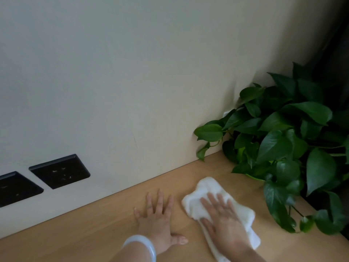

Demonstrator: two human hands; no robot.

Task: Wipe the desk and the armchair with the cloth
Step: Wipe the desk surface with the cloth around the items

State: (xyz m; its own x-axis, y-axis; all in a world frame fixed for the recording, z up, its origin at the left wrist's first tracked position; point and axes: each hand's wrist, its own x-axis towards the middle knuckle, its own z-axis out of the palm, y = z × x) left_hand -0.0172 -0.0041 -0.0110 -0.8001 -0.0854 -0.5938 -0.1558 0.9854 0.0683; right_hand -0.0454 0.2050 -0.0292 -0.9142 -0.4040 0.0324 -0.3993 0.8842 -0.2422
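Friend: What do you see at the far left?
Me: I see two black sockets point(59, 171) set low in the pale wall point(132, 72), one beside the other.
Friend: And under them?
Me: The wooden worktop point(85, 241). It runs right up to the wall.
Friend: Where is the left grip?
Me: The left grip point(158, 222) is a bare hand. It lies flat on the worktop, palm down, fingers straight and spread out. It is let go, with nothing in it. A pale round bracelet point(140, 244) sits on its wrist.
Friend: Where is the cloth?
Me: The white cloth point(204, 188) lies on the worktop just to the right of that hand. They are near, but I see wood between them.
Friend: And the right grip?
Me: The right grip point(224, 222) is flat on top of the cloth, pressing it down with straight fingers. It is not curled round the cloth. Cloth pokes out past the fingertips and on both sides.
Friend: Anything more to the right?
Me: A leafy green plant point(283, 144) stands on the worktop beside the wall. Its lowest leaves hang near the cloth but do not touch it.
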